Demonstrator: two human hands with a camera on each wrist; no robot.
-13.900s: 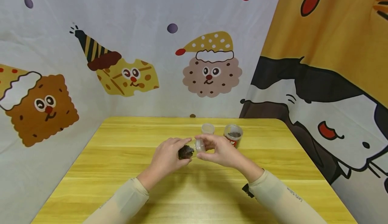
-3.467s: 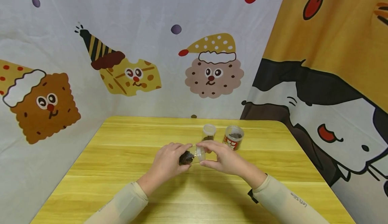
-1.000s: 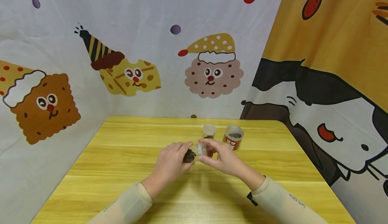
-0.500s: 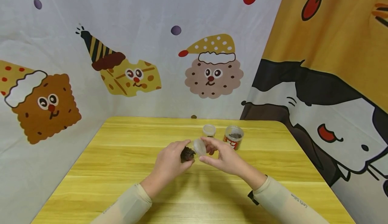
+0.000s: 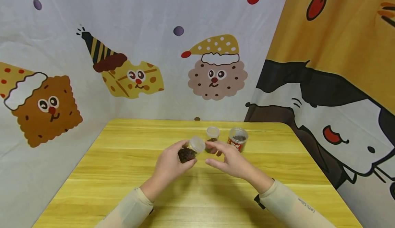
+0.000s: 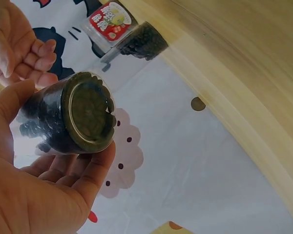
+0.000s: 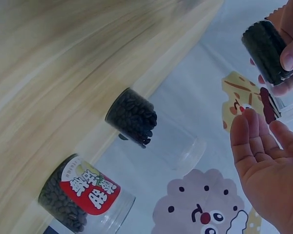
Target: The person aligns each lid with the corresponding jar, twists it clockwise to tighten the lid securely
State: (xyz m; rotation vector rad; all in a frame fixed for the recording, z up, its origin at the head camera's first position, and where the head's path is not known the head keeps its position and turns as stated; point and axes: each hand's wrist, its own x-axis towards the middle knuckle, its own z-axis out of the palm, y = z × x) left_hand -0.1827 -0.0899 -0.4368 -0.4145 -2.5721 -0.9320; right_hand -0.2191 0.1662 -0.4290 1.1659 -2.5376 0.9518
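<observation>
My left hand [image 5: 169,161] grips a small clear jar [image 5: 187,155] partly filled with dark, seed-like pieces. It is tilted above the table, its whitish lid [image 5: 197,144] on top and leaning toward the right hand. In the left wrist view, thumb and fingers curl round the jar [image 6: 88,112], whose round base faces the camera. Just right of the lid, my right hand [image 5: 229,161] hovers with relaxed, parted fingers and nothing in them; a small gap separates it from the jar.
Behind the right hand, a similar lidded clear jar [image 5: 213,132] with dark pieces stands on the wooden table [image 5: 129,159]. To its right is a wider clear jar [image 5: 237,142] with a red label and dark contents. A cartoon-print cloth [image 5: 148,108] hangs behind the table.
Earlier the right fingers held the lid end of the jar, which lay nearly sideways. The right hand has let go, and the left hand has tipped the jar more upright and moved slightly left.
</observation>
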